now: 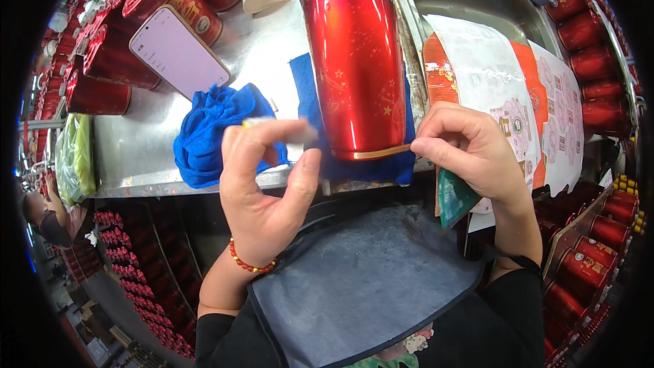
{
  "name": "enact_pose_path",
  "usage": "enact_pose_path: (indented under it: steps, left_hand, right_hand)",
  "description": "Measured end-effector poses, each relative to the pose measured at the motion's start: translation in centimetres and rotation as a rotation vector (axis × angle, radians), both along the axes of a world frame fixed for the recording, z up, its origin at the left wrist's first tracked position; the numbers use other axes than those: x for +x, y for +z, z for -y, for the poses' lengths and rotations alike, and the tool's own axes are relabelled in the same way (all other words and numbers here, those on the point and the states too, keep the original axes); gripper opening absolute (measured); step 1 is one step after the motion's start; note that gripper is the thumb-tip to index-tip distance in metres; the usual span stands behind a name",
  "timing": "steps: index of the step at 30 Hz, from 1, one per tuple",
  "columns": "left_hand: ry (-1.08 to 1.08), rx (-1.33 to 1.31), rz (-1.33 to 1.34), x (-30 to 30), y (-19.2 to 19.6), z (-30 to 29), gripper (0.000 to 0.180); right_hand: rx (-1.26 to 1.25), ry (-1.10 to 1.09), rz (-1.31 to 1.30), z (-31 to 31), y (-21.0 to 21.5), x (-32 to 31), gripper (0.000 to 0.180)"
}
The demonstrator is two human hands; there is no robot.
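A tall glossy red can (354, 61) lies on a blue cloth pad (371, 163) at the metal table's front edge. A thin gold strip (381, 153) runs along the can's near end. My right hand (470, 150) pinches the strip's right end and also grips a green card (453, 197) under the palm. My left hand (269, 184) is raised just left of the can, thumb and forefinger pinched on a small pale, blurred piece (283, 129). A red bead bracelet (248, 262) circles the left wrist.
A crumpled blue towel (208, 133) lies left of the can, a phone (178, 51) behind it. Red cans (109, 61) crowd the far left, more red cans (593, 61) the right. Printed label sheets (518, 102) lie on the right. A grey apron (368, 279) covers my lap.
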State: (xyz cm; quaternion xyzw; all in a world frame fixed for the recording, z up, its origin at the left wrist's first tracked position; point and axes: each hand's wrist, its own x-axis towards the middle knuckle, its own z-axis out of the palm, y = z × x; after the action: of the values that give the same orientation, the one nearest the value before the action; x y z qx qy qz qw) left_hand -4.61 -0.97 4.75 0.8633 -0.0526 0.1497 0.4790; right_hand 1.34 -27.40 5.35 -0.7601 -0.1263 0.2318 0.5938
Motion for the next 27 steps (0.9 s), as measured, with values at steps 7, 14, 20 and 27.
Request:
enact_pose_path:
  steps: [7, 14, 20, 27]
  left_hand:
    - [-0.010, 0.014, 0.120, 0.2, -1.0, 1.5, 0.053]
    - [-0.213, 0.417, 0.633, -0.7, -1.9, 2.5, 0.030]
    - [-0.187, 0.622, 0.713, -1.2, -3.2, 2.4, 0.028]
    - [-0.086, 0.523, 0.487, -1.9, -2.9, 0.6, 0.034]
  right_hand:
    - [-0.043, 0.037, -0.100, 0.1, 0.7, 0.1, 0.009]
    - [-0.021, 0.052, -0.109, 0.0, 0.1, 0.2, 0.010]
    - [-0.018, 0.050, -0.114, 0.0, 0.3, 0.2, 0.011]
    - [0.015, 0.031, -0.098, -0.2, 0.1, 0.2, 0.012]
